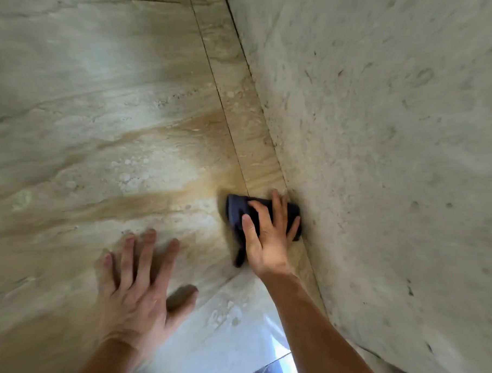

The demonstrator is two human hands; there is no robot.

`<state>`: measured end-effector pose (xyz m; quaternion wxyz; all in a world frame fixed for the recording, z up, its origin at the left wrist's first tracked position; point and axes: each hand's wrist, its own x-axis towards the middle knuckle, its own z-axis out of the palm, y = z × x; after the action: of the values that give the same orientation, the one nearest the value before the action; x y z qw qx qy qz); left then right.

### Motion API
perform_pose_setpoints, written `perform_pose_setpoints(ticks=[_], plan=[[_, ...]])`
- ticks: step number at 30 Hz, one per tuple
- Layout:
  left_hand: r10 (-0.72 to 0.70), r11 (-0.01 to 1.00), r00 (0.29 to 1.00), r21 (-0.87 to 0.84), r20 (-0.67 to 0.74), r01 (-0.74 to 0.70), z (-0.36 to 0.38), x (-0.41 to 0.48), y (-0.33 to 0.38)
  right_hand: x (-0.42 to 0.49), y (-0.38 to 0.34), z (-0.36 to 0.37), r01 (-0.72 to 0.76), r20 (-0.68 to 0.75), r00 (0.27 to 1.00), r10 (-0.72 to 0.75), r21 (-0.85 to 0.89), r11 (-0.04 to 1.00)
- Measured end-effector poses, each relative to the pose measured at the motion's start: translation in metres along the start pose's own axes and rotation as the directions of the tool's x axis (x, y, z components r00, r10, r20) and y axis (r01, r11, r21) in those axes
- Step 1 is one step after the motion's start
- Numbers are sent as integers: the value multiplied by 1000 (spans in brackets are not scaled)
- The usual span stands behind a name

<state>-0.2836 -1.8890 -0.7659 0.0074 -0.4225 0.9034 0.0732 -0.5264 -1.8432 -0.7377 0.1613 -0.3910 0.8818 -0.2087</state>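
Folded dark navy cloth (236,212) lies on polished beige veined stone slab (95,122), pushed right into the corner where the slab meets a rough pitted grey stone wall (378,152). Likely placed there to wipe the edge strip, across the thin dark seam (231,136).

Right hand (266,236): flat on top of the cloth, fingers spread and nearly straight, pressing rather than gripping. Arm reaches forward along the wall.

Left hand (137,298): empty, palm down on bare slab, well apart from the cloth, 5 digits splayed. Probably bracing body weight while the other hand works. Image slightly blurred.
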Motion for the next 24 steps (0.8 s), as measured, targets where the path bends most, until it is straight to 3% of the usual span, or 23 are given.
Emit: perform_pose_setpoints(ticks=[2, 8, 12, 15, 18, 24], plan=[[3, 1000, 1000, -1, -3, -3, -1, -1, -1, 15, -8, 11, -17, -39, 999, 14, -81, 997], [-5, 1000, 997, -27, -75, 3, -1, -1, 4, 111, -33, 14, 224, 28, 974, -224, -242, 944], [-19, 999, 999, -49, -42, 17, 1, -2, 5, 74, -24, 14, 200, -15, 978, -210, -254, 946], [-18, 998, 1000, -63, 22, 19, -2, 2, 5, 53, -12, 7, 210, 87, 977, -192, -310, 927], [-32, 995, 990, -90, 138, 45, -10, 3, 4, 78, -25, 0, 195, 212, 969, -130, -327, 925], [-37, 986, 975, -151, 219, 71, -28, 14, 7, 127, -51, -2, 211, 336, 937, -92, -337, 917]])
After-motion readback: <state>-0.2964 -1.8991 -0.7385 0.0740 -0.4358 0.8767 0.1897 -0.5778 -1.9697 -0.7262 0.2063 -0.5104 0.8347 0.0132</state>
